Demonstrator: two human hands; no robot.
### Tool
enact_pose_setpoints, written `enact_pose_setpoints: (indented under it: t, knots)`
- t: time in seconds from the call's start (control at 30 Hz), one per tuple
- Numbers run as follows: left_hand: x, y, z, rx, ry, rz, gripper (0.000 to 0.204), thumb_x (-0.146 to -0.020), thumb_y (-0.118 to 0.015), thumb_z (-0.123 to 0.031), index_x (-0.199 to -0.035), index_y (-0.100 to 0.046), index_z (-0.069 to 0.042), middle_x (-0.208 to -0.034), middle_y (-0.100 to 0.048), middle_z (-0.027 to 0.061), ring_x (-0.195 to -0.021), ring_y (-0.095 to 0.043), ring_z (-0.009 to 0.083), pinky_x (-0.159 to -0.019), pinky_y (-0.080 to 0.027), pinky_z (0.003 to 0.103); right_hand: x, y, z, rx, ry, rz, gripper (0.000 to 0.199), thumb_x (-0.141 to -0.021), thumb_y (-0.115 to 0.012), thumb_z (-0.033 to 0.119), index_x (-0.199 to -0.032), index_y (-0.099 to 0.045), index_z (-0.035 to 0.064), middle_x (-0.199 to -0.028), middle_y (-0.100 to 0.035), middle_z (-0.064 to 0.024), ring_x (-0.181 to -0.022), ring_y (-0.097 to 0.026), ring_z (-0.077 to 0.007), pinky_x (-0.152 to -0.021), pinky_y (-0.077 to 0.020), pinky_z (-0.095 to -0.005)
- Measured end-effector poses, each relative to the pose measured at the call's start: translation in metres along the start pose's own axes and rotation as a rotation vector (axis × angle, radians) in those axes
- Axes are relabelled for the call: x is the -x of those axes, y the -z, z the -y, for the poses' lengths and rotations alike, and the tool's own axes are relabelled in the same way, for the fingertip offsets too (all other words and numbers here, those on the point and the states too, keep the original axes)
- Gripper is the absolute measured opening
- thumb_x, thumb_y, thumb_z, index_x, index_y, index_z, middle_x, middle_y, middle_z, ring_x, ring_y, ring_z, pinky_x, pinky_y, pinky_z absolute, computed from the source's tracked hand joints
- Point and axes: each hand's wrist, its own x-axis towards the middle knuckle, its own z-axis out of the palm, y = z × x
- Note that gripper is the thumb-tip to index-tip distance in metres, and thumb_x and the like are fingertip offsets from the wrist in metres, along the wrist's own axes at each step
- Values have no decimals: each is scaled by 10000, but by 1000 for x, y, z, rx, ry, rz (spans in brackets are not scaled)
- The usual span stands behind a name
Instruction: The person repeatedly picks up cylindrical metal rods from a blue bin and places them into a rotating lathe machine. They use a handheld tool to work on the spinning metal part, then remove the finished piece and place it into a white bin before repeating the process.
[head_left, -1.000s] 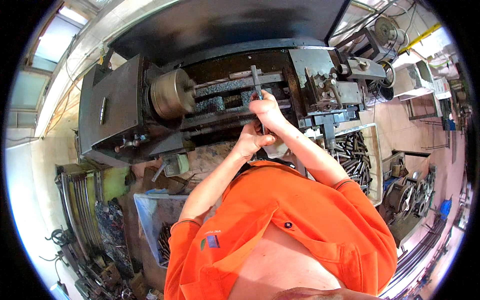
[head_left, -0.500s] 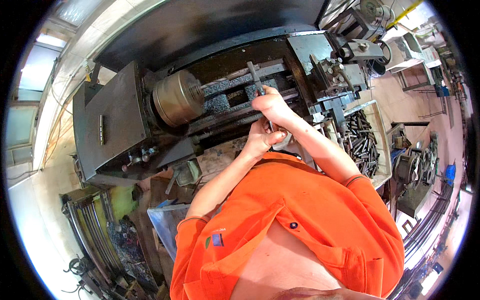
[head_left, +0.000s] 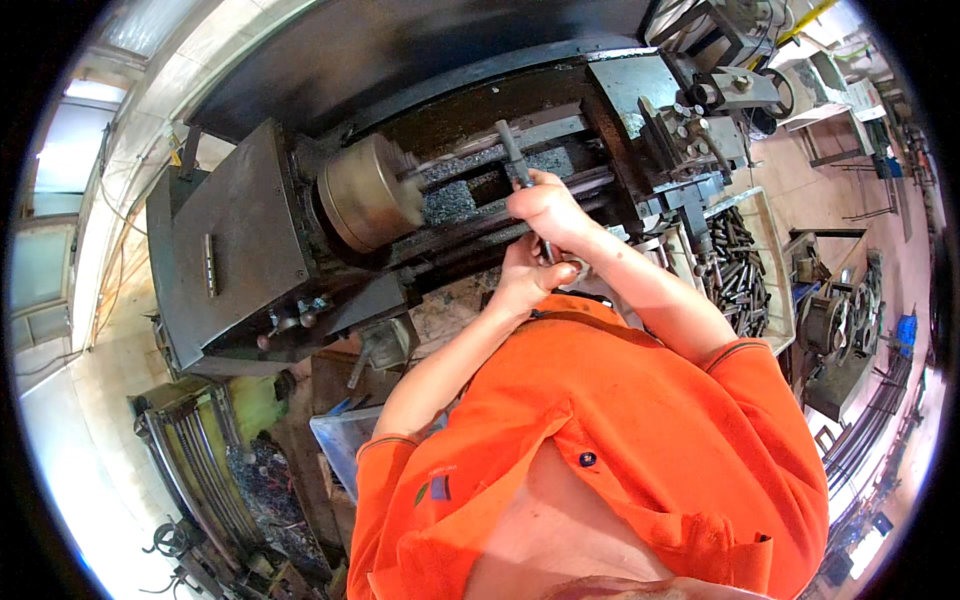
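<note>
A grey metal rod [head_left: 513, 153] slants across the front of the lathe bed, its far end pointing away from me over the rails. My right hand [head_left: 550, 208] is closed round its middle. Nearer my body, my left hand [head_left: 530, 277] wraps the lower end, which the fingers partly hide. To the left of both hands is the lathe's round brass-coloured chuck [head_left: 370, 193], its right face blurred. Beneath the rod, grey metal chips [head_left: 447, 203] lie between the bed rails.
Right of my hands stand the tool post [head_left: 690, 135] and carriage, with the tailstock [head_left: 735, 88] beyond. A tray [head_left: 783, 270] of short dark metal pieces sits at my right. Control levers [head_left: 300, 317] jut from the headstock [head_left: 225, 240], on which a small metal bar [head_left: 209, 265] lies.
The view has shifted slightly, so the lathe appears a little farther right. Both hands keep hold of the rod in nearly the same pose.
</note>
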Motion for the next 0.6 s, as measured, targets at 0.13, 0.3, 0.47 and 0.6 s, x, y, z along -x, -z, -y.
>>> enact_pose_setpoints:
  t: [0.13,0.3,0.47,0.6]
  knots:
    - [5,4,-3,-32,-40,-54,373,-610,-766,-192,-810,-510,-9,-742,-529,7,-664,-524,99,-601,-444,241,-7,-14,-11,-22,98,-20,196,-665,-552,118,-824,-507,13,-671,-459,-5,-630,-403,-91,-530,-348,-251]
    - [6,11,1,-64,-107,-62,463,-604,-807,-291,-829,-537,10,-733,-539,3,-667,-532,89,-590,-448,238,-1,-19,4,94,99,45,187,-643,-537,125,-766,-486,-6,-658,-455,-23,-645,-404,-115,-557,-363,-275]
    - [1,10,5,-89,-60,-25,468,-596,-802,-301,-826,-524,-4,-738,-540,-2,-646,-527,81,-567,-439,225,3,-11,4,92,114,-5,212,-646,-544,122,-807,-502,-10,-662,-469,-27,-648,-430,-112,-570,-385,-271]
    - [10,18,-5,-44,-22,-22,370,-609,-771,-114,-835,-497,-11,-747,-527,-7,-670,-522,72,-580,-435,211,-3,-25,2,63,74,50,228,-648,-542,119,-831,-512,-14,-689,-480,-34,-666,-439,-123,-574,-382,-268]
